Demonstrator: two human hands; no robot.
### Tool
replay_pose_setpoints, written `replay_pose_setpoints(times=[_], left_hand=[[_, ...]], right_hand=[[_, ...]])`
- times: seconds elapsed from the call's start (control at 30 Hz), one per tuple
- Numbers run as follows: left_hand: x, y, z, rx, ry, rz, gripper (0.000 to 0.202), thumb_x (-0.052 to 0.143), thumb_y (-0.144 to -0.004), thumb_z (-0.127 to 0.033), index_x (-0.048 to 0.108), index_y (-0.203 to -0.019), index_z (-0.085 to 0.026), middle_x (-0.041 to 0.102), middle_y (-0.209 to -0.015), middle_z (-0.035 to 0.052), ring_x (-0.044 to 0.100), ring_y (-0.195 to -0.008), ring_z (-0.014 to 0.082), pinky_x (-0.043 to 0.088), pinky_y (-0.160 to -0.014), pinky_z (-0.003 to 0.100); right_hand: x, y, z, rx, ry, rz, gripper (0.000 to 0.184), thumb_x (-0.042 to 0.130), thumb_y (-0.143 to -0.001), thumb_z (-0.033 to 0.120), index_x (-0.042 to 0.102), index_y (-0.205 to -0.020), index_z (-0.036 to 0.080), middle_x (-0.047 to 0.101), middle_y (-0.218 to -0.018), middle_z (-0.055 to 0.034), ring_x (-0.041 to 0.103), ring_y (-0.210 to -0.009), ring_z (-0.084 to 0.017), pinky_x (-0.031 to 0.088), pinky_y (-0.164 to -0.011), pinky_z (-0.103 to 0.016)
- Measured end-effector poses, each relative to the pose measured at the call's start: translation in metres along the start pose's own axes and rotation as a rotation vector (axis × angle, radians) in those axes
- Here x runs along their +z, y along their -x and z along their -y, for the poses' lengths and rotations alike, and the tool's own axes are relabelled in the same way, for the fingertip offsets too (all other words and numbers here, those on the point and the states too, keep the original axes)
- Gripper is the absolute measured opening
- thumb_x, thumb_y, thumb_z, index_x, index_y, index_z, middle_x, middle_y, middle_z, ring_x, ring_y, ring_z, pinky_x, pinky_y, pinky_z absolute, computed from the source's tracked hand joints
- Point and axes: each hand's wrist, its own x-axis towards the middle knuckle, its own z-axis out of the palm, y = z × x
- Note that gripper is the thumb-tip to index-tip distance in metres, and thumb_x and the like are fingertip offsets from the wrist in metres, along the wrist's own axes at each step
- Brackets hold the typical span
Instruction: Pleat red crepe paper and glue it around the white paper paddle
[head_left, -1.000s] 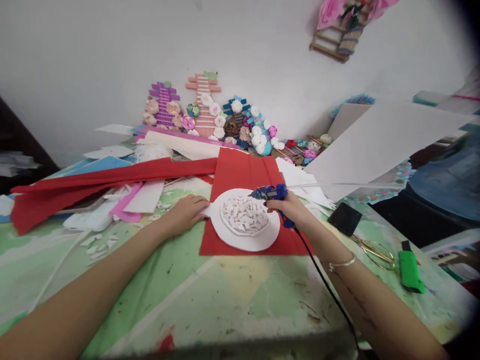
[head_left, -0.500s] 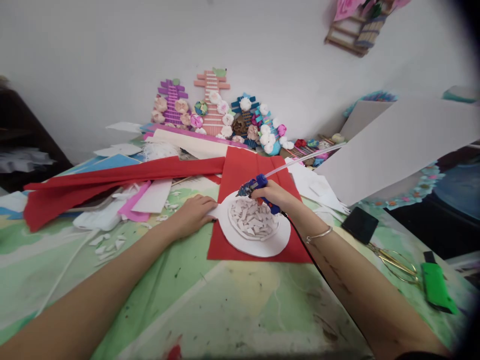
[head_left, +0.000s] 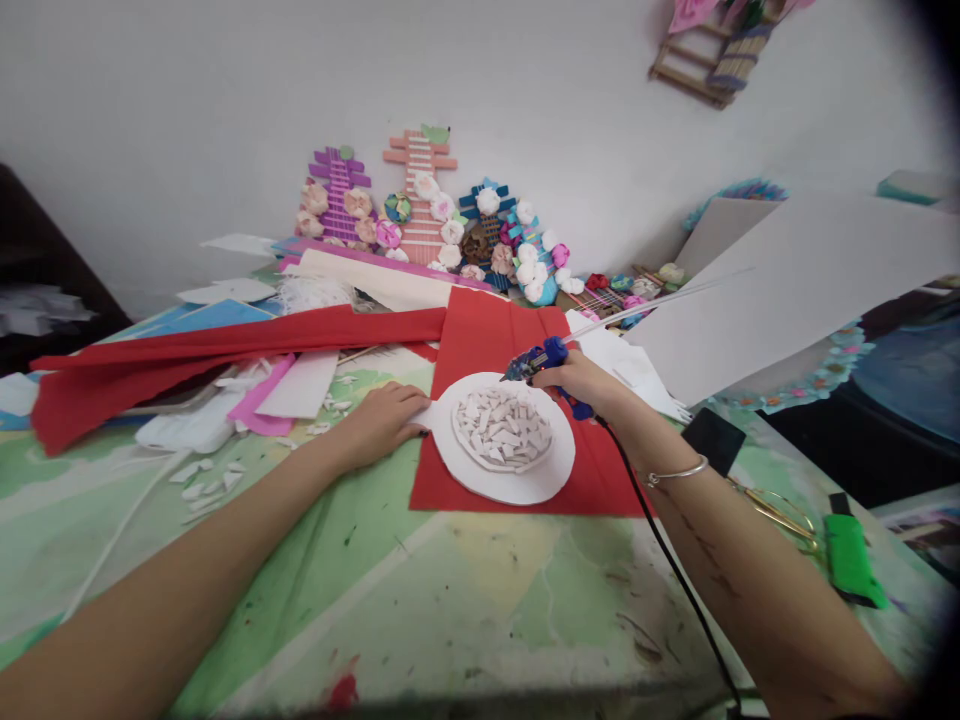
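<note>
My left hand grips the narrow tab of a white pan-shaped foam cutout, thumb and fingers closed on its left end. The cutout lies flat on a red sheet. Inside a raised oval rim on it sits a mass of small white broken pieces. My right hand is wrapped round a blue glue gun, with a long clear glue stick out of its back end. The gun's nozzle points left, just above the far right edge of the cutout.
Loose white scraps lie left of my left hand, near a white power strip and a red strip. To the right are a black flat object, gold-handled scissors and a green cutter. Flowered crafts line the wall.
My right hand has moved the glue gun right and away from the white pieces, towards the cutout's far edge. The left hand stays on the tab. The view has shifted slightly.
</note>
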Motion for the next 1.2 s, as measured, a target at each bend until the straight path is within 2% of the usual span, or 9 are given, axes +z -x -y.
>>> replay_pose_setpoints(times=[0.1,0.33,0.47,0.6,0.77,0.9,1.07,1.2], left_hand=[[0.003,0.001,0.003,0.008,0.010,-0.012,0.031,0.047,-0.095,-0.032,0.059,-0.119,-0.017,0.060,-0.124,0.0124,0.051,-0.115,0.0277,0.040,-0.098,0.043],[0.002,0.000,0.003,-0.004,0.015,0.004,0.034,0.045,-0.095,-0.034,0.059,-0.120,-0.017,0.060,-0.126,0.0126,0.051,-0.116,0.0281,0.040,-0.099,0.043],[-0.001,-0.001,0.000,-0.015,0.004,0.029,0.034,0.045,-0.094,-0.033,0.059,-0.120,-0.016,0.060,-0.126,0.0128,0.051,-0.116,0.0285,0.040,-0.098,0.043],[-0.002,-0.001,0.000,-0.014,-0.001,0.029,0.034,0.047,-0.094,-0.033,0.059,-0.120,-0.015,0.060,-0.127,0.0136,0.052,-0.117,0.0288,0.040,-0.100,0.043],[-0.002,-0.001,0.000,-0.012,0.006,0.031,0.036,0.045,-0.094,-0.035,0.059,-0.120,-0.015,0.059,-0.127,0.0136,0.052,-0.117,0.0290,0.040,-0.100,0.044],[0.000,-0.001,0.002,-0.009,0.005,0.023,0.036,0.045,-0.094,-0.036,0.059,-0.121,-0.015,0.059,-0.127,0.0139,0.051,-0.116,0.0290,0.040,-0.099,0.044],[0.002,-0.001,0.004,0.009,0.006,0.001,0.033,0.045,-0.094,-0.035,0.060,-0.119,-0.018,0.060,-0.125,0.0120,0.052,-0.115,0.0277,0.040,-0.098,0.043],[0.003,0.000,0.004,0.016,0.003,-0.007,0.032,0.045,-0.094,-0.034,0.060,-0.118,-0.018,0.060,-0.125,0.0117,0.052,-0.115,0.0278,0.041,-0.098,0.043]], right_hand=[[-0.014,0.007,-0.005,-0.001,0.010,-0.032,0.014,0.066,-0.061,0.021,0.055,-0.054,0.016,0.051,-0.046,0.0006,0.046,-0.046,-0.010,0.033,-0.042,-0.023],[-0.042,0.030,-0.026,0.056,0.096,-0.081,0.015,0.068,-0.062,0.027,0.057,-0.059,0.017,0.052,-0.049,0.0004,0.047,-0.048,-0.012,0.032,-0.044,-0.025],[-0.053,0.048,-0.032,0.097,0.105,-0.044,0.014,0.068,-0.063,0.028,0.063,-0.067,0.016,0.053,-0.051,0.0000,0.047,-0.049,-0.013,0.033,-0.044,-0.025],[-0.055,0.073,-0.025,0.079,0.112,0.002,0.015,0.068,-0.065,0.026,0.068,-0.076,0.015,0.052,-0.051,0.0005,0.046,-0.048,-0.012,0.030,-0.042,-0.025],[-0.049,0.104,-0.010,0.008,0.058,0.114,0.023,0.069,-0.066,0.023,0.073,-0.088,0.019,0.061,-0.062,0.0002,0.046,-0.050,-0.011,0.032,-0.044,-0.024],[-0.038,0.112,0.001,-0.081,0.027,0.173,0.029,0.068,-0.068,0.024,0.074,-0.097,0.021,0.064,-0.069,-0.0002,0.050,-0.056,-0.013,0.038,-0.049,-0.024],[-0.014,0.094,0.014,-0.129,-0.006,0.014,0.028,0.069,-0.065,0.023,0.073,-0.092,0.020,0.069,-0.078,-0.0022,0.058,-0.067,-0.016,0.044,-0.057,-0.024],[0.014,0.066,0.022,-0.101,0.041,-0.033,0.017,0.067,-0.064,0.027,0.069,-0.078,0.017,0.066,-0.067,-0.0026,0.057,-0.059,-0.014,0.041,-0.050,-0.023]])
